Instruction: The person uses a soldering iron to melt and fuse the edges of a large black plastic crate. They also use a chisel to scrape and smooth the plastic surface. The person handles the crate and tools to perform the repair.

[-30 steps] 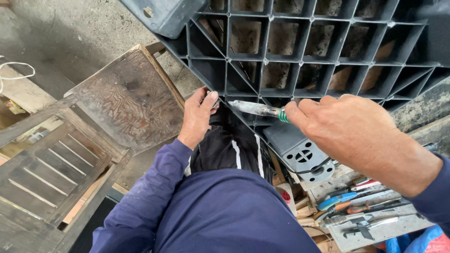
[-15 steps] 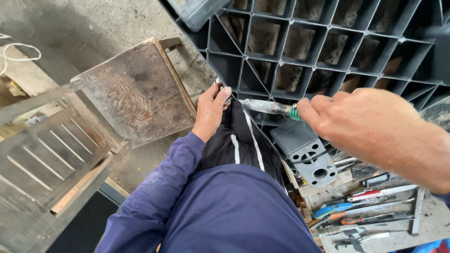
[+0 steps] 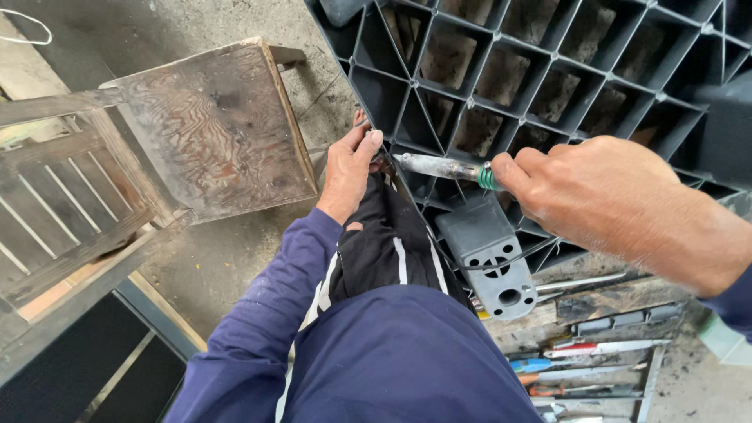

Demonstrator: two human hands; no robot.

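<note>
My right hand [image 3: 607, 200] grips a soldering-iron-like tool [image 3: 439, 167] with a metal shaft and a green band, its tip pointing left at the edge of a dark grey plastic pallet [image 3: 548, 70] with triangular ribbed cells. My left hand [image 3: 348, 168] presses on that same pallet edge, fingers right by the tool's tip. What sits under the fingers is hidden. My knee in black trousers with white stripes [image 3: 392, 247] is just below both hands.
A worn wooden chair [image 3: 211, 125] stands to the left on the concrete floor. A grey plastic pallet foot [image 3: 489, 254] hangs below the tool. Several screwdrivers and hand tools [image 3: 587, 368] lie on a board at the lower right.
The view has shifted so both hands sit lower and more to the right in frame. The hands keep their grip and stay at the pallet edge.
</note>
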